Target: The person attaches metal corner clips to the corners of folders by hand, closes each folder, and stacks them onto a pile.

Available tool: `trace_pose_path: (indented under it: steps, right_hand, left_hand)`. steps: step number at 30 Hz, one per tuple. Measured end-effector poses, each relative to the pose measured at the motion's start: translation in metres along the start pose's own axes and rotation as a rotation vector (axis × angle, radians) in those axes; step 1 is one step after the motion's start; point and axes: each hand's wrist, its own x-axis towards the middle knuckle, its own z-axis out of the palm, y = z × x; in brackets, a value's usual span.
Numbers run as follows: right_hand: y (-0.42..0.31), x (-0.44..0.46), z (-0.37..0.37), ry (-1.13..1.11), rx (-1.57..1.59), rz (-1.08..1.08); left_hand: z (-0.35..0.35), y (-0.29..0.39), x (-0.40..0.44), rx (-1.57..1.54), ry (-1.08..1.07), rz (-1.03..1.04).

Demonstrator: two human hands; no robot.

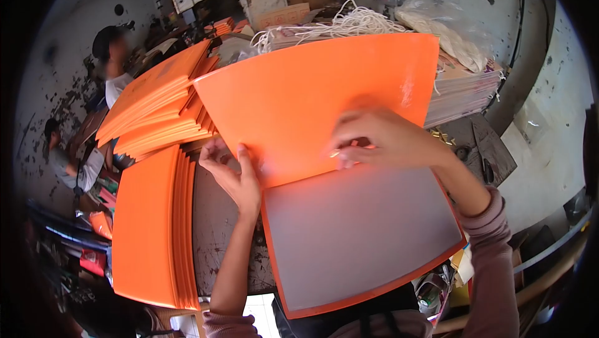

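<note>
An open orange folder (312, 101) is in front of me, its upper cover raised and its lower panel (362, 232) grey inside an orange border. At the cover's lower left edge, my left hand (234, 172) holds it, thumb on the near face and fingers partly hidden behind. Near the fold, my right hand (380, 138) is closed in a pinch, blurred by motion. Between its fingertips shows a small shiny gold-coloured piece (336, 153), too small to make out fully.
Stacks of orange folders (146, 225) stand at the left, with more (156, 101) behind. White cords (355, 23) lie over bundled sheets (465, 91) at the back. Small gold-coloured pieces (443, 138) lie right of my right hand. Two people (115, 63) are at the far left.
</note>
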Motion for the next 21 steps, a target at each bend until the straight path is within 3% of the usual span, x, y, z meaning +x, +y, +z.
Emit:
trace_pose_path:
  steps: [1, 2, 4, 7, 9, 10, 13, 16, 20, 21]
  right_hand:
    - [-0.007, 0.011, 0.005, 0.030, -0.194, -0.098]
    - [-0.005, 0.021, 0.012, 0.026, -0.190, -0.109]
    - [-0.002, 0.040, 0.025, 0.417, -0.463, -0.455]
    - [-0.018, 0.055, 0.018, 0.342, -0.360, -0.311]
    - [-0.024, 0.057, 0.014, 0.297, -0.296, -0.300]
    - [-0.025, 0.058, 0.013, 0.243, -0.240, -0.275]
    - [-0.016, 0.051, 0.014, 0.214, -0.221, -0.293]
    - [-0.017, 0.046, 0.003, 0.222, -0.194, -0.243]
    - [-0.022, 0.042, -0.009, 0.290, -0.188, -0.266]
    - [-0.023, 0.040, -0.015, 0.256, -0.098, -0.183]
  left_hand:
    - [-0.001, 0.002, 0.003, 0.117, 0.041, 0.133]
    - [-0.002, 0.009, 0.004, 0.138, 0.079, 0.156]
    - [-0.004, 0.025, 0.005, 0.136, 0.126, 0.197]
    - [-0.007, 0.033, 0.005, 0.125, 0.190, 0.296]
    - [-0.007, 0.045, 0.001, -0.123, -0.151, 0.220]
    - [0.000, 0.055, -0.002, -0.193, -0.215, 0.268]
    - [0.003, 0.073, -0.016, -0.369, -0.411, 0.010]
    - [0.012, 0.081, -0.017, -0.382, -0.423, -0.157]
    - [0.021, 0.091, 0.005, -0.373, -0.434, -0.130]
    - [0.019, 0.099, 0.017, -0.305, -0.541, -0.160]
